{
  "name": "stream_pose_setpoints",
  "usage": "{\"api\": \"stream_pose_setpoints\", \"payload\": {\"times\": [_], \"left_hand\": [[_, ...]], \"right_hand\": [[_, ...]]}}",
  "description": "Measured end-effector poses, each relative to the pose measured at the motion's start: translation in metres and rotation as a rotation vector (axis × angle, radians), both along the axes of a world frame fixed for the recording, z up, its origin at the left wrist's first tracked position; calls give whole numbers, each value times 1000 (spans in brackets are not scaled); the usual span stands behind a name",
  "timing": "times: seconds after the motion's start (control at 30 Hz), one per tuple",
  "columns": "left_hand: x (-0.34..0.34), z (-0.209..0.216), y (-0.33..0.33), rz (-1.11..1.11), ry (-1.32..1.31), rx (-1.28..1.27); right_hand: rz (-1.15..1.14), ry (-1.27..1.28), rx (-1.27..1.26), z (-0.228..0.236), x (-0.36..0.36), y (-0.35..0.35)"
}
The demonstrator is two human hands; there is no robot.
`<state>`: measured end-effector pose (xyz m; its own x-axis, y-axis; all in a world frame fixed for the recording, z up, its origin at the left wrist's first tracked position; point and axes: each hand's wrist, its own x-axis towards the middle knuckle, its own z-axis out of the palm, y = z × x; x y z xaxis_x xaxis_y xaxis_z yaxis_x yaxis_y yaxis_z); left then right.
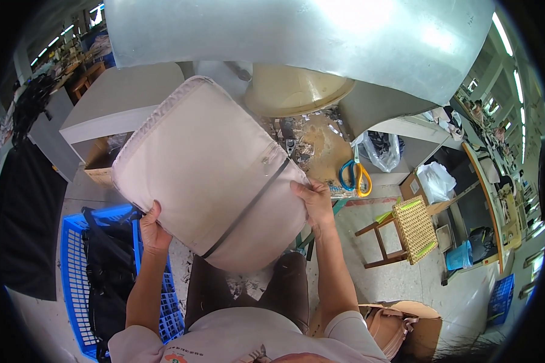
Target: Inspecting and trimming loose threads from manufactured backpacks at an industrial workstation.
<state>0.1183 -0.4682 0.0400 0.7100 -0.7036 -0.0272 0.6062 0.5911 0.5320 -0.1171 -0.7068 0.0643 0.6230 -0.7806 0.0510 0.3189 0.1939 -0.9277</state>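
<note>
Between my hands is a large pale pinkish-beige fabric panel (206, 163) with rounded corners and a bound edge. A dark strip (247, 207) runs across its lower right part. My left hand (153, 228) is closed on the lower left edge, thumb on top. At the right edge my right hand (315, 201) pinches the panel, thumb on the near face; the fingers behind it are hidden. The panel is held tilted above my lap. Just beyond my right hand, scissors (358, 172) with blue and orange handles rest at the edge of a scrap-strewn worktop (324, 145).
A curved grey metal sheet (303, 36) spans the far side, above a beige basin (297, 91). On the left stands a blue crate (72, 272) holding black items. To the right are a woven stool (415, 230), a blue bin (459, 257) and a cardboard box (427, 320) with pink fabric.
</note>
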Motion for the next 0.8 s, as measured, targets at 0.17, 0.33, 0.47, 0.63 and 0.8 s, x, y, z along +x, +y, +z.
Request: {"api": "stream_pose_setpoints", "payload": {"times": [0.17, 0.33, 0.47, 0.63, 0.8], "left_hand": [[-6, -8, 2, -46, 29, 7], [-18, -16, -1, -81, 39, 9], [-26, -21, -6, -115, 80, -4], [-25, -27, 11, -77, 111, 24], [-29, -5, 62, 242, 85, 161]], "right_hand": [[-52, 35, -31, -7, -16, 8], [-109, -10, 35, 2, -27, 20], [-123, 45, -6, 2, -41, 17], [-115, 74, -37, -8, -20, 20], [171, 253, -203, -20, -28, 52]]}}
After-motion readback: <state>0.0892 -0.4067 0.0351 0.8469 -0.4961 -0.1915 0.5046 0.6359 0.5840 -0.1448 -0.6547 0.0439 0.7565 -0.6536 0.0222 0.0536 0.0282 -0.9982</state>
